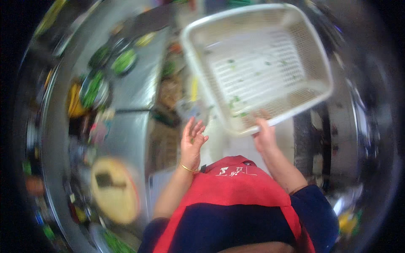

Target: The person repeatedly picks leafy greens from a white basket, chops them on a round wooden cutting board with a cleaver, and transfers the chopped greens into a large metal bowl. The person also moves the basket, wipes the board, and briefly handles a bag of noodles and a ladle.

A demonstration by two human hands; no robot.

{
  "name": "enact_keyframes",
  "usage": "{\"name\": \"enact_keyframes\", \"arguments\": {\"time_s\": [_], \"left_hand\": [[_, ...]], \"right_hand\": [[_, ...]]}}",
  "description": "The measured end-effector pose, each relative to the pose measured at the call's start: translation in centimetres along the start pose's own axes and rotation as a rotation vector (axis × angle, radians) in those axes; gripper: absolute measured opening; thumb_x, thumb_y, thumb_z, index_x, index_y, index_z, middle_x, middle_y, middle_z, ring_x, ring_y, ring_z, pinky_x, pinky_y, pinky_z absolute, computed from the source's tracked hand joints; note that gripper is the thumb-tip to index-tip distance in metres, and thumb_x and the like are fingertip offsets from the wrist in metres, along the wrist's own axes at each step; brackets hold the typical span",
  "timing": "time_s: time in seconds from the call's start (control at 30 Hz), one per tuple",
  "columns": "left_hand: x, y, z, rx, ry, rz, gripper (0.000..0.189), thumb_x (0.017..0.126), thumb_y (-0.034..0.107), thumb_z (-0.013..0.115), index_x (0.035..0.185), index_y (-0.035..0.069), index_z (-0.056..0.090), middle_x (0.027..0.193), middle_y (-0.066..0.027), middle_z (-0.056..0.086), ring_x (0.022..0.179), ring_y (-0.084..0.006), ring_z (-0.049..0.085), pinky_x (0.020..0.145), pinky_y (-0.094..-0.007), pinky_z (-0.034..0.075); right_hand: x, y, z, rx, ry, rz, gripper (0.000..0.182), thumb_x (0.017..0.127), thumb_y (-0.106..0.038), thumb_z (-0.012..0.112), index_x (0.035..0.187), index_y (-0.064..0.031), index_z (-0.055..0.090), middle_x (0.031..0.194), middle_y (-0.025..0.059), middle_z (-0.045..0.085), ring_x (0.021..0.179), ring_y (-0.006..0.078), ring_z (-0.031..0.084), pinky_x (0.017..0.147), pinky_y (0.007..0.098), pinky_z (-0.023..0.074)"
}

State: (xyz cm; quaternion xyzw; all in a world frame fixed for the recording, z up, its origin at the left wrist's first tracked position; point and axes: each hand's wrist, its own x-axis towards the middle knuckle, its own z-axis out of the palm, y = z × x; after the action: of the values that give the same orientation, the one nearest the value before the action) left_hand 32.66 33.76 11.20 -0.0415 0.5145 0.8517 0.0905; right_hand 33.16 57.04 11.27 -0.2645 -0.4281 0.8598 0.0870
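Note:
My right hand [265,134] grips the near rim of a large white plastic basket [234,131] with slotted, perforated walls. The basket hangs tilted in front of me, and small green leaf scraps [234,102] cling to its floor. Some of my right fingers are blurred behind or inside the basket wall. My left hand [193,139] is raised to the left of the basket, apart from it, palm up with fingers spread. A tiny green bit sticks to that palm, and a yellow bangle circles the wrist.
Along the left runs a steel counter [126,132]. On it are a round cutting board [115,202] with a cleaver [109,181], and bowls of chopped greens [125,61] and long green vegetables [93,90]. Crates [163,148] sit below. Another metal-edged surface [357,110] lies to the right.

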Motion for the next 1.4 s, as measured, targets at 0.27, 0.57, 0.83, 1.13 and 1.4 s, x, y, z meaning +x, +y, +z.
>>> {"name": "enact_keyframes", "arguments": {"time_s": [0.27, 0.57, 0.83, 1.13, 1.4], "left_hand": [[12.8, -4.6, 11.1, 0.068, -0.191, -0.203, 0.071, 0.074, -0.003, 0.056, 0.142, 0.005, 0.035, 0.139, -0.0165, 0.046, 0.119, -0.0313, 0.055, 0.097, -0.0475, 0.049], [23.3, -11.2, 16.6, 0.291, -0.488, -0.632, 0.077, 0.063, -0.001, 0.05, 0.139, 0.008, 0.037, 0.117, -0.0208, 0.056, 0.1, -0.0403, 0.06, 0.082, -0.0555, 0.056], [33.6, -17.7, 31.1, 0.404, -0.71, -0.668, 0.078, 0.06, 0.002, 0.055, 0.137, 0.007, 0.04, 0.117, -0.0191, 0.058, 0.097, -0.0382, 0.062, 0.085, -0.0521, 0.054], [39.2, -23.0, 49.8, 0.291, -0.98, -0.693, 0.06, 0.089, 0.015, 0.062, 0.143, 0.007, 0.037, 0.122, -0.0167, 0.06, 0.103, -0.0278, 0.063, 0.086, -0.0409, 0.052], [36.4, -28.2, 62.6, 0.075, -0.895, -0.673, 0.041, 0.095, 0.038, 0.054, 0.13, 0.016, 0.052, 0.118, -0.0091, 0.063, 0.098, -0.0251, 0.065, 0.079, -0.0423, 0.056]], "right_hand": [[-3.8, -10.3, -12.2, -1.309, -0.018, -0.605, 0.056, 0.079, -0.021, 0.073, 0.126, -0.0044, 0.048, 0.109, 0.0115, 0.061, 0.099, 0.0305, 0.061, 0.088, 0.0389, 0.05], [-4.3, -25.6, -28.6, -2.171, 0.223, -0.869, 0.05, 0.059, -0.033, 0.08, 0.1, -0.0127, 0.059, 0.102, 0.0077, 0.059, 0.12, 0.0291, 0.05, 0.111, 0.0547, 0.0288], [4.0, -29.8, -32.4, -2.213, 0.123, -0.803, 0.023, 0.064, -0.027, 0.07, 0.076, -0.0134, 0.056, 0.076, 0.0024, 0.057, 0.071, 0.0232, 0.058, 0.071, 0.0375, 0.0469], [5.9, -34.0, -41.7, -2.023, 0.659, -0.84, 0.015, 0.05, -0.018, 0.063, 0.057, -0.0167, 0.05, 0.059, 0.003, 0.048, 0.056, 0.0229, 0.053, 0.052, 0.0398, 0.0413], [8.1, -50.4, -56.5, -0.785, 1.374, -0.9, 0.019, 0.078, -0.025, 0.072, 0.076, -0.0074, 0.066, 0.069, 0.0057, 0.06, 0.059, 0.0192, 0.053, 0.054, 0.0355, 0.0411]]}}
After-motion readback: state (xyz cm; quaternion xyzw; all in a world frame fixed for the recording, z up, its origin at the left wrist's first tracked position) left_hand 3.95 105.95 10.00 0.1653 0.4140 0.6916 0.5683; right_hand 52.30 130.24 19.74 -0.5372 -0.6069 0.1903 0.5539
